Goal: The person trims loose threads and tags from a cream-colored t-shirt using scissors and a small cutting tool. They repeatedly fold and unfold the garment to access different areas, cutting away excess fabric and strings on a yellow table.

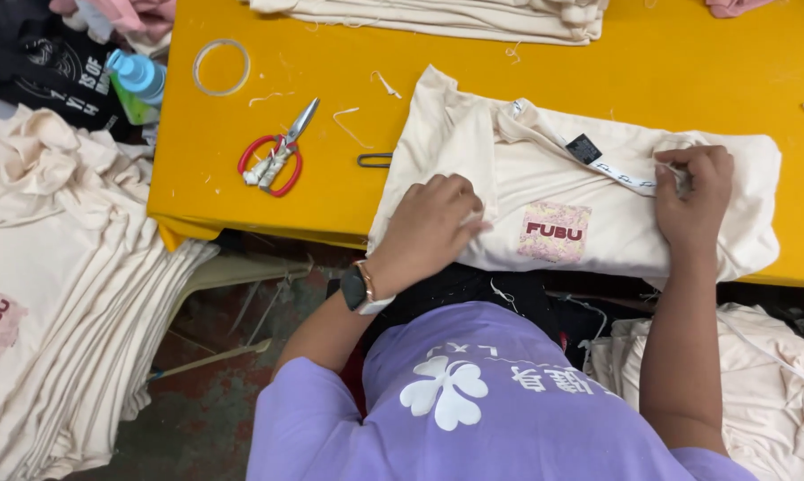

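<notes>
Cream shirt (544, 191) kept flat on yellow table (331, 178): L hand (429, 227) curled, pressing hem; R hand (691, 191) pinching neck tape. Scissors (277, 156) parked nearby, within reach.

One pair of scissors (276, 158), one tape ring (221, 68), one spray bottle (137, 77), two hands.

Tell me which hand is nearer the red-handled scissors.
Left. The left hand rests on the cream shirt just right of the scissors; the right hand is at the shirt's far end.
</notes>
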